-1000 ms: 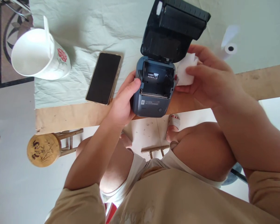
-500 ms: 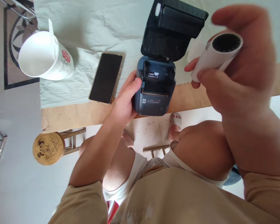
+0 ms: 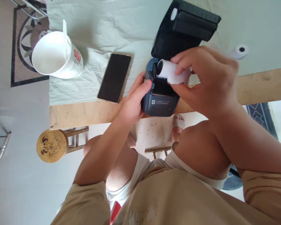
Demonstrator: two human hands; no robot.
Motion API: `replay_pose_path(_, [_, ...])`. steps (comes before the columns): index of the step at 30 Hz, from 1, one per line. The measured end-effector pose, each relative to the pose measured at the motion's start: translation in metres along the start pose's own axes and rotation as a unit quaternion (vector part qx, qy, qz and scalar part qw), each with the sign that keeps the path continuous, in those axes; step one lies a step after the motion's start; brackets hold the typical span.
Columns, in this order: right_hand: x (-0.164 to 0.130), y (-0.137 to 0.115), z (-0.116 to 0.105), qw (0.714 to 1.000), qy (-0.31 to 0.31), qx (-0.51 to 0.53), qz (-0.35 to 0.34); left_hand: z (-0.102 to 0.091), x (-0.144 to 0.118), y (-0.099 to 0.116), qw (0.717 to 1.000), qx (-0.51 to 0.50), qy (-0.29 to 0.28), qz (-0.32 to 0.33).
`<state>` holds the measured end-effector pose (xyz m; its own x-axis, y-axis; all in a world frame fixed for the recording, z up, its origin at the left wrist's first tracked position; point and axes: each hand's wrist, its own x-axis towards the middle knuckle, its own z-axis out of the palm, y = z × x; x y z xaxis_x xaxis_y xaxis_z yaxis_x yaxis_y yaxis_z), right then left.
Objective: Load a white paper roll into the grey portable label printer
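Paper roll (image 3: 172, 72) sits pinched in the right hand (image 3: 206, 81) just over the open printer (image 3: 161, 97), which the left hand (image 3: 135, 101) grips, and it could go in crooked if those fingers tilt it.

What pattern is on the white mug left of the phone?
The white mug carries a red flower print on its side, seen in the head view, the only one.

Dark grey printer (image 3: 160, 104) with black lid (image 3: 184, 29), white paper roll (image 3: 170, 72), white mug (image 3: 58, 57) with red flower, black phone (image 3: 114, 77), pale green cloth (image 3: 112, 25).
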<state>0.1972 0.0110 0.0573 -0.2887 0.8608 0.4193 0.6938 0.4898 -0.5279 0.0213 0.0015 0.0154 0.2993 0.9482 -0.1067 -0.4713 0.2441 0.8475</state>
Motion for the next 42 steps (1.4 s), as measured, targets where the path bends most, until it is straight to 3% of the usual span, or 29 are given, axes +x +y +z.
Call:
replay_pose_path(5, [-0.001,0.002,0.001,0.999,0.004,0.0,-0.045,0.001,0.0,0.0,1.0,0.005,0.018,0.007])
replay_pose_path(8, [-0.005,-0.001,0.0,0.995,0.014,-0.003,-0.103,0.0,-0.001,0.0,1.0,0.015,-0.006,0.019])
replay_pose_path(11, [-0.008,-0.004,0.001,0.985,-0.014,0.009,-0.172,-0.002,-0.001,0.0,0.998,0.027,-0.029,0.048])
replay_pose_path(15, [-0.011,-0.003,0.002,0.983,-0.05,-0.011,-0.175,-0.003,0.0,-0.001,0.997,0.054,-0.029,0.048])
replay_pose_path(18, [-0.011,0.0,-0.003,0.984,-0.048,0.088,-0.144,-0.002,0.0,0.0,0.996,0.081,-0.015,0.044])
replay_pose_path(23, [-0.007,0.01,-0.009,0.979,0.115,0.167,0.006,-0.002,0.0,-0.001,0.994,0.098,0.002,0.042])
replay_pose_path(29, [0.0,0.014,-0.011,0.935,0.084,0.318,0.131,-0.005,0.0,-0.002,0.995,0.09,0.002,0.039])
replay_pose_path(32, [0.001,0.016,-0.009,0.925,0.113,0.335,0.139,-0.004,-0.001,-0.001,0.995,0.099,0.015,0.027])
replay_pose_path(35, [0.0,0.024,0.0,0.926,0.074,0.345,0.136,-0.003,-0.002,0.0,0.995,0.097,0.011,0.029])
replay_pose_path(40, [-0.004,0.032,0.011,0.949,-0.085,0.298,0.05,-0.004,-0.002,-0.001,0.995,0.064,-0.058,0.046])
replay_pose_path(42, [-0.004,0.031,0.012,0.956,-0.116,0.269,0.032,-0.003,-0.002,-0.002,0.995,0.045,-0.072,0.042])
